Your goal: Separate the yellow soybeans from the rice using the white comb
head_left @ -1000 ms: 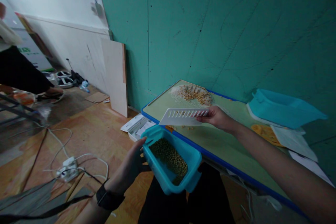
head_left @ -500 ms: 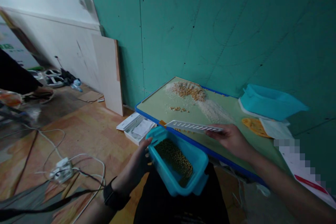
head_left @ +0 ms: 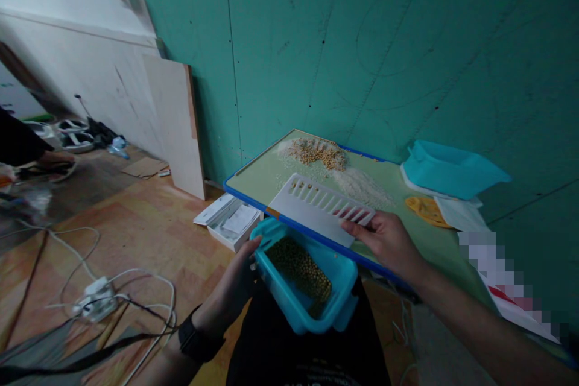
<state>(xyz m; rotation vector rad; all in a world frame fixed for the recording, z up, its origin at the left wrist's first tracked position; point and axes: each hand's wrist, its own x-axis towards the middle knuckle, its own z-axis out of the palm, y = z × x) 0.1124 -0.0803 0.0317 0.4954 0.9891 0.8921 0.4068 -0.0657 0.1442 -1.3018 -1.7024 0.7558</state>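
My left hand [head_left: 239, 271] grips the left rim of a blue plastic container [head_left: 295, 312] above my lap. Inside it lie small dark green beans [head_left: 286, 255] mixed with yellow soybeans [head_left: 312, 271]. In my right hand [head_left: 391, 242] is a white slotted plastic board [head_left: 307, 208], pinched at its right end. It lies tilted over the table's near edge, just above the container. Behind it on the green tabletop [head_left: 257, 182] spread a heap of soybeans [head_left: 319, 154] and white grains like rice [head_left: 362, 186]. The board covers the smaller bean patch nearest me.
A second blue container [head_left: 455, 172] stands at the table's back right, with an orange flat piece [head_left: 427, 211] beside it. Against the green wall leans a board [head_left: 176, 126]. An open white box [head_left: 235, 223], cables and a power strip [head_left: 97, 298] lie on the floor.
My right hand has turned the slotted board from nearly edge-on to showing its broad face. The left hand keeps its hold on the container. The view has shifted slightly.
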